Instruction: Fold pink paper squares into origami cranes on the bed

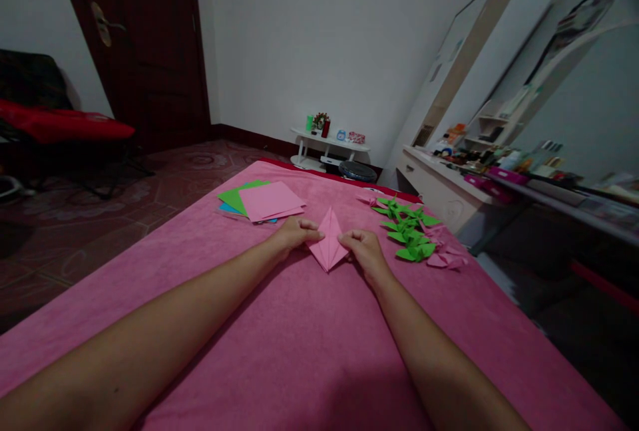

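A kite-shaped piece of folded pink paper point(328, 241) lies flat on the pink plush cover point(299, 351) (whether a bed or a bench sits under it I cannot tell), with its longer point aimed away from the person and its shorter point toward them. The left hand point(294, 231) has its grip closed on the piece's left corner, thumb and fingertips pinched over the edge. The right hand point(364, 248) does the same at the right corner, so both grips are all but shut, with only paper between the digits. Both forearms stretch out along the cover. Just beyond the left hand sits a loose stack of square paper sheets point(272, 200), pink on top with green and a sliver of blue showing beneath. Near the right hand lies a cluster of small folded green and pink paper figures point(409, 235). The piece looks nearly weightless and thin, stiffened somewhat by its layers, yet likely to crumple, crease wrongly or tear under a hard squeeze. The plush beneath probably yields, so pressing a fold down on it would give less bite than a hard surface. The safest hold seems to be a light fingertip pinch at the wide side corners or along a doubled edge, keeping off the two fine points, which would bend most readily
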A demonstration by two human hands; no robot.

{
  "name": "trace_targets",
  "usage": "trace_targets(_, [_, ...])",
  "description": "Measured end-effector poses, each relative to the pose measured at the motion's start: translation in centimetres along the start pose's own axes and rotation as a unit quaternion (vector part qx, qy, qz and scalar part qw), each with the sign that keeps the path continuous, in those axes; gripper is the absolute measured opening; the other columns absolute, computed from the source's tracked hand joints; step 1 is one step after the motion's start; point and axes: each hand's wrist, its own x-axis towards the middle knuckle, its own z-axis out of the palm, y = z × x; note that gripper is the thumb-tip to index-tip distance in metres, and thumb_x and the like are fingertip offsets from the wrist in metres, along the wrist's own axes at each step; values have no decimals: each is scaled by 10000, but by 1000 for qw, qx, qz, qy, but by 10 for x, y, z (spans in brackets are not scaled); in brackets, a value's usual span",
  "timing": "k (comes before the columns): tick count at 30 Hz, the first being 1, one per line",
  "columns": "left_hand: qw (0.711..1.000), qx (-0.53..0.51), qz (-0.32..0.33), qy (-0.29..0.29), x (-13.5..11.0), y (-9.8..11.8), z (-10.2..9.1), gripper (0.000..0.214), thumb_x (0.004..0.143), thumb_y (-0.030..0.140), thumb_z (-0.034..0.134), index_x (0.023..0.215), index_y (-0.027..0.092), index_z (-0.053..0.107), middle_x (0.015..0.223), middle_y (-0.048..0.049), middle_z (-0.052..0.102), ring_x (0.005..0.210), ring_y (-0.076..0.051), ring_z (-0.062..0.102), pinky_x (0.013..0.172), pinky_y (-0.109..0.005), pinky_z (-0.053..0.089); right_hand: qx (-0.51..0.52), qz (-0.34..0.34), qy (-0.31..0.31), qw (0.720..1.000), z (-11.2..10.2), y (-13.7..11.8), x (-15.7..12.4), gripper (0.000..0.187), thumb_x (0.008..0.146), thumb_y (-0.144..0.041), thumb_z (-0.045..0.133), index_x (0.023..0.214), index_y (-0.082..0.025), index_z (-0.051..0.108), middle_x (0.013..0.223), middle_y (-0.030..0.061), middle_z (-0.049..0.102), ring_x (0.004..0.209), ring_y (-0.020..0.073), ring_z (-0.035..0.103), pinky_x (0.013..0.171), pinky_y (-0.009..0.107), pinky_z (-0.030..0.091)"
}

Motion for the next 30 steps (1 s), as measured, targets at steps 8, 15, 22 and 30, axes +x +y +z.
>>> trace_targets(8, [986,160,26,42,1,-4,-1,227,545,301,761,519,140,603,464,21,486,456,-93,408,475,-222,262,-176,2,-23,984,-7,12,7,273,623,-293,627,414,-175,499,308,-61,402,293,64,333,355,197,200])
trace_targets(15, [883,420,192,84,-3,-3,-2,308,546,283,791,827,219,681,897,-41,635,862,-207,527,736,-280,352,-308,-44,28,950,-8,12,6,218,540,-217,724,438,-186,534,425,-53,449,428,80,391,436,216,194])
trace_targets(22, [813,492,310,-30,-3,4,-1,88,720,220,652,770,200,722,1075,-81,644,987,-245,497,862,-350,337,-437,-187,-8,880,1,3,-1,138,621,-85,641,661,-206,588,711,-26,590,626,115,520,553,215,328])
trace_targets(30, [793,501,343,-54,2,-1,-2,145,735,203,614,816,199,735,926,-95,682,904,-228,528,804,-328,350,-446,-276,-78,848,10,6,-11,223,770,-36,489,780,-200,639,847,41,636,829,173,565,704,251,411])
